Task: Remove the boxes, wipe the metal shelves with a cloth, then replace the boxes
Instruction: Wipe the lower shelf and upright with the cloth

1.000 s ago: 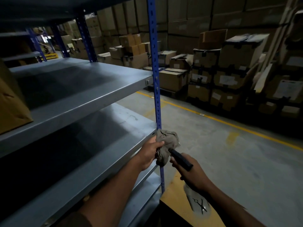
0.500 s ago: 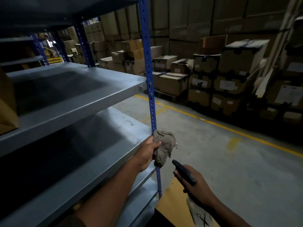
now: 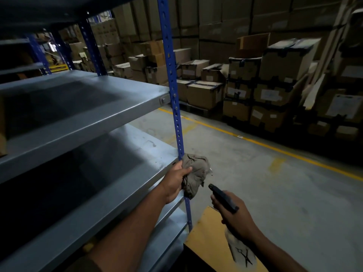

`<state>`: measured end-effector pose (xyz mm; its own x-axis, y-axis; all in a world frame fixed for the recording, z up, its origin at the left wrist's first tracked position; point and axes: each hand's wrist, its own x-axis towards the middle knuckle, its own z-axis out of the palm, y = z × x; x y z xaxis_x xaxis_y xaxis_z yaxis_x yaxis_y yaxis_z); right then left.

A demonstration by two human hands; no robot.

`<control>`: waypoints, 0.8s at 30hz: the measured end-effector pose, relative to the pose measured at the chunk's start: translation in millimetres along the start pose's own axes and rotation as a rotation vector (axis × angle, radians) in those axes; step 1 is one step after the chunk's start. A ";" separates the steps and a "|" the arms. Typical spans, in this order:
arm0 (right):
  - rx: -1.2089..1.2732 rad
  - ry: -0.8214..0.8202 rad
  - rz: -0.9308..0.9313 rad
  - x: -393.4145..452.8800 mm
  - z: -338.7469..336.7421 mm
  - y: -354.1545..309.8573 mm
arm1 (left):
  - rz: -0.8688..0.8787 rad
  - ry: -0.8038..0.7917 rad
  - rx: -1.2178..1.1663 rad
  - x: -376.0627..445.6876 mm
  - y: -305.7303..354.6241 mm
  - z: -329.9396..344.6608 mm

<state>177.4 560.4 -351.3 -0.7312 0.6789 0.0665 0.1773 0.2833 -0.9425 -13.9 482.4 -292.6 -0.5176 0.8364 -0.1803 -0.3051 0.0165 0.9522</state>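
Grey metal shelves fill the left: an upper shelf [image 3: 88, 112] and a lower shelf [image 3: 121, 154], both bare in their visible middle. My left hand [image 3: 175, 180] grips a crumpled grey-brown cloth [image 3: 195, 173] at the lower shelf's front right corner, beside the blue upright post [image 3: 172, 91]. My right hand [image 3: 235, 218] holds a spray bottle [image 3: 223, 197] whose dark nozzle points toward the cloth; its pale body hangs below my wrist. A brown box [image 3: 2, 134] shows partly at the far left on the upper shelf. A yellowish box [image 3: 212, 238] stands on the floor under my right arm.
Stacks of cardboard boxes [image 3: 275, 85] line the far side of the aisle behind a yellow floor line [image 3: 275, 148]. Grey concrete floor [image 3: 284, 193] lies to the right. More blue racking [image 3: 92, 48] and boxes stand further back on the left.
The spray nozzle, close against the cloth a second ago, has drawn back down and to the right. The cloth stays at the shelf corner. The view has shifted rightward.
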 end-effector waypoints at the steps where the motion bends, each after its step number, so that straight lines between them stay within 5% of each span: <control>1: 0.006 -0.016 -0.007 -2.8 1.1 1.7 | 0.001 0.002 -0.005 0.6 -1.3 0.1; 14: 0.067 0.042 0.049 -11.3 -2.9 37.6 | -0.088 0.076 0.017 3.9 -48.0 7.8; 24: -0.203 0.132 0.024 -1.0 -6.4 91.0 | -0.179 0.230 -0.028 -2.5 -101.1 1.5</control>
<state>198.5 589.8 -435.0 -0.6352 0.7659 0.0995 0.3322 0.3872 -0.8600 19.5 479.5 -388.1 -0.6200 0.6754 -0.3994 -0.4283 0.1352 0.8935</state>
